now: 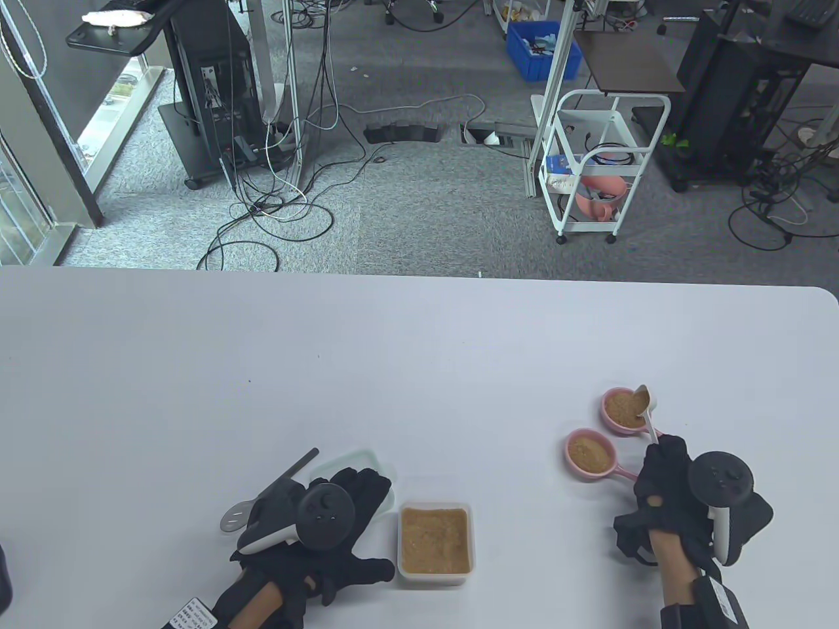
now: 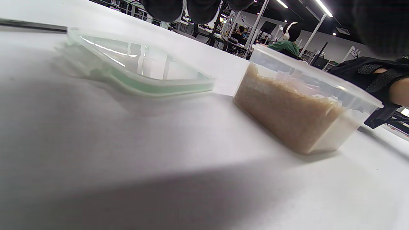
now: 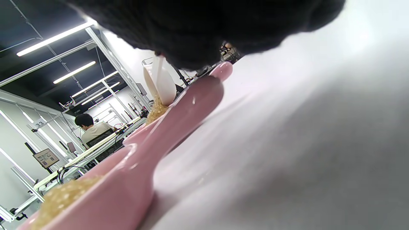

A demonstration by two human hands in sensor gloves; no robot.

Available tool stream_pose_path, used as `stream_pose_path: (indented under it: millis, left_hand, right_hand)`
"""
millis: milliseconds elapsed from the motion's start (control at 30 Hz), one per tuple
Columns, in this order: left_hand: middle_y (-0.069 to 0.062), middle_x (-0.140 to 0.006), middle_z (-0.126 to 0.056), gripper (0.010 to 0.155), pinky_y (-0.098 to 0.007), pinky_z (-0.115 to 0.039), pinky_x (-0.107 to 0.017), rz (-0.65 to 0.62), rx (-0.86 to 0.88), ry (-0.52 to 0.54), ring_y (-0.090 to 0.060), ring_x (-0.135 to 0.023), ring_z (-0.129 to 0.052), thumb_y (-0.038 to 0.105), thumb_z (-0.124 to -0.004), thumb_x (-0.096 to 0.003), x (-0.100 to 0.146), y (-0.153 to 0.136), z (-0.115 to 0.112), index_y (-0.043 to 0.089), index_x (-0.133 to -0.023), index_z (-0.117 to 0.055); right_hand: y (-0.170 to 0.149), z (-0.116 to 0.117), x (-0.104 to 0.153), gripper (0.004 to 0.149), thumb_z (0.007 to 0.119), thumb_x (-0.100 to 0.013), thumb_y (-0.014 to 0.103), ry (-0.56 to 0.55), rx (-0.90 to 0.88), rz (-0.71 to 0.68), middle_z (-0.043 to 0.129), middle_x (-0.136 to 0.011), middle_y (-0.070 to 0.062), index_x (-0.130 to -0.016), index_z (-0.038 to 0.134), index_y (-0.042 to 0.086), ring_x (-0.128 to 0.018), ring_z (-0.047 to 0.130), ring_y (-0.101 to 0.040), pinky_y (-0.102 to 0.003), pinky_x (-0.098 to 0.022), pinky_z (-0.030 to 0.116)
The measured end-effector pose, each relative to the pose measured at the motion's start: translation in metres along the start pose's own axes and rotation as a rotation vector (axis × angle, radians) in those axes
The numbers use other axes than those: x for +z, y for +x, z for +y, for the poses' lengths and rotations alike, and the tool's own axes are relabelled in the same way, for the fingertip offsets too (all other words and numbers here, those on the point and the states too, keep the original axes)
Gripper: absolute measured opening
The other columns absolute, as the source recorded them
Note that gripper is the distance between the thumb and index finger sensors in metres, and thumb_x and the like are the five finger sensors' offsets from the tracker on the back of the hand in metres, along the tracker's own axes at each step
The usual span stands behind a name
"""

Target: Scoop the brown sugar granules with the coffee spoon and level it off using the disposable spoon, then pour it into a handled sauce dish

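Two pink sauce dishes (image 1: 590, 453) are set on a white table (image 1: 419, 367); grey carpet and cables behind.
The coffee spoon (image 1: 643, 403) is pinched by the right hand (image 1: 668, 498), tipped over the far dish (image 1: 623, 411); the left hand (image 1: 328, 517) is laid flat, fingers spread, beside the sugar tub (image 1: 435, 542).

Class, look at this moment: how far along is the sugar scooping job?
Done: the nearer pink dish already holds sugar, and the flat spoon lies on the table by the resting left hand. In hand: the right hand tips the white spoon over the farther pink dish, sugar sliding in. Left: emptying the spoon; the tub is still nearly full.
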State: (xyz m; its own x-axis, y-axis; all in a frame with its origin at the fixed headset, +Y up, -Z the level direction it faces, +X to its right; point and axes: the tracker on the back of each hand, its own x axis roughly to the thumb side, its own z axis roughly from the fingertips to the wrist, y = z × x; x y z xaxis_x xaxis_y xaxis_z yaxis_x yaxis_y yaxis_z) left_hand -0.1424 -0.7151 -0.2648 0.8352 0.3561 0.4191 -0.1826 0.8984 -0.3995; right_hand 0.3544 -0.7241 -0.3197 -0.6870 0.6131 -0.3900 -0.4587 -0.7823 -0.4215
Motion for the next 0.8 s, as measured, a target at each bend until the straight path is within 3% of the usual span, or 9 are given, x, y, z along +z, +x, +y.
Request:
stream_pose_path:
  millis: [800]
  left_hand:
    - [0.002, -0.125, -0.028, 0.109, -0.060, -0.037, -0.083, 0.000, -0.002, -0.005, -0.039, -0.120, -0.038, 0.088, -0.065, -0.0330, 0.000, 0.000, 0.000, 0.033, -0.116, -0.021]
  right_hand:
    - [0.026, -0.002, 0.013, 0.043, 0.087, -0.047, 0.032, -0.165, 0.319, -0.197, 0.099, -0.047, -0.005, -0.087, 0.088, 0.013, -0.029, 0.093, -0.029, -0.054, -0.049, 0.072]
